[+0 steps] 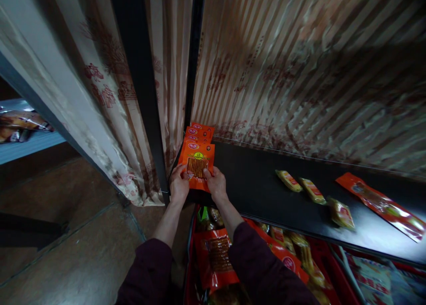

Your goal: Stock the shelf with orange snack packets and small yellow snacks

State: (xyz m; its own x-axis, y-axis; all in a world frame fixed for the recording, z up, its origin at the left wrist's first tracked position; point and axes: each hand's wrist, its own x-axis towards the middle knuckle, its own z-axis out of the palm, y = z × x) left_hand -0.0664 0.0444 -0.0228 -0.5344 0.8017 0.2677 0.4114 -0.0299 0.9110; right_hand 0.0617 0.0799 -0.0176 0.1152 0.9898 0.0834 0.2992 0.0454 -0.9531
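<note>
Left hand [179, 187] and right hand [217, 185] pinch the front packet [197, 165] at the shelf's [246, 176] left end, so shoving could skew packets behind [201, 131].

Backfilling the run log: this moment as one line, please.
left hand: holds front orange snack packet | right hand: same packet | behind: overlapping orange packets | black shelf: three small packets, long orange packet

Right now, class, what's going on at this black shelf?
A person's left hand and right hand hold an orange packet by its lower sides. More orange packets overlap behind it at the left end of the shelf. Farther right lie three small packets and a long one. Below, a red crate holds further packets.
</note>
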